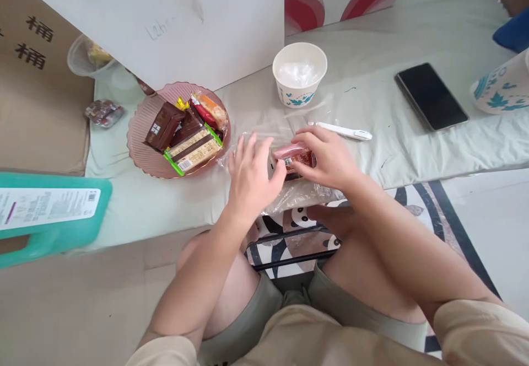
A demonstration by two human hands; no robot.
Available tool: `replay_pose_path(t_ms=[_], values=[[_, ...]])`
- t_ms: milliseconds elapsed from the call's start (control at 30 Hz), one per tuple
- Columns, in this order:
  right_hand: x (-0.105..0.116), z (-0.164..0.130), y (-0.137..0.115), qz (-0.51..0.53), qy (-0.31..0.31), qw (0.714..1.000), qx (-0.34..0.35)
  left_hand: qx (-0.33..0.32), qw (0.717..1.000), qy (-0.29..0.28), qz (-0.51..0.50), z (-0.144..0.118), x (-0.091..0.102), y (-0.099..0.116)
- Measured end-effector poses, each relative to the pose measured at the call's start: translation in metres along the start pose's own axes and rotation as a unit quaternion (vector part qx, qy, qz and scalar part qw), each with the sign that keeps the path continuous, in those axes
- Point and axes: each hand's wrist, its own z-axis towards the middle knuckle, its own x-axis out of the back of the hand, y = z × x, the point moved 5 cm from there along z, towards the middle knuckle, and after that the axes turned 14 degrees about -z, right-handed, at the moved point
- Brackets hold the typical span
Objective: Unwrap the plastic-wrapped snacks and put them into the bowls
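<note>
Right hand (pixel 326 156) is pinching a reddish snack packet (pixel 294 159) over a clear plastic bag (pixel 289 195) at the mat's near edge; left hand (pixel 250 176) lies loose, fingers spread, on the bag. That slick bag could slide off. Pink plate (pixel 140 145) at 10 o'clock, paper bowl (pixel 300 76) at 12

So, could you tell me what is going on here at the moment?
A seated person works at a low cloth-covered table. The right hand grips a small wrapped snack lying on a clear plastic bag at the table's edge, while the left hand presses on the bag beside it. To the left, a pink plate holds more wrapped snacks. A paper bowl, a white pen and a phone lie further back.
</note>
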Motion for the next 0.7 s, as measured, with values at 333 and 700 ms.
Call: replay_pose_path(t_ms=[333,700], values=[[-0.001,-0.011,-0.004,-0.137,-0.076,0.986,0.051,0.049,0.997,-0.034,0.048,0.010,-0.022,-0.042],[0.022,-0.024,-0.011,-0.074,-0.053,0.994,0.061,0.047,0.994,-0.076,0.055,0.017,-0.021,-0.044]])
